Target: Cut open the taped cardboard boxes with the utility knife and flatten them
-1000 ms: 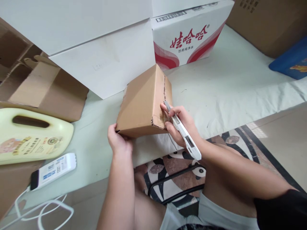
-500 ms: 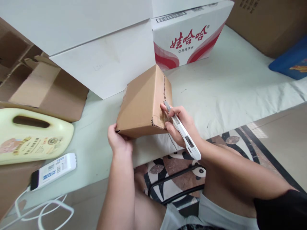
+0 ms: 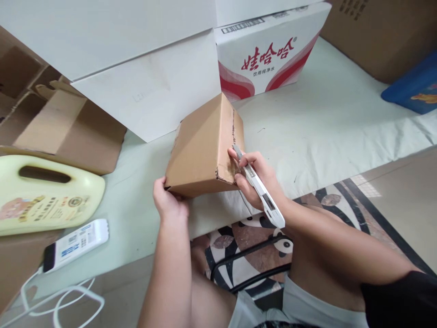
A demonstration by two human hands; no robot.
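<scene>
A brown cardboard box (image 3: 198,146) rests tilted on the pale green cloth, near the cloth's front edge. Its right face shows a dark, ragged seam. My left hand (image 3: 169,200) grips the box's lower left corner, with some of its fingers hidden beneath. In my right hand (image 3: 256,177) is a white utility knife (image 3: 262,193), its grey tip pointing up and away along the box's right face. Fingers of the same hand touch that face beside the seam.
White cartons (image 3: 153,82) and a white-and-red carton (image 3: 262,59) stand behind the box. To the left are an open brown carton (image 3: 82,127), a pale yellow bottle (image 3: 85,187) and a white device (image 3: 82,241) with a cable. A blue container (image 3: 409,86) is at far right.
</scene>
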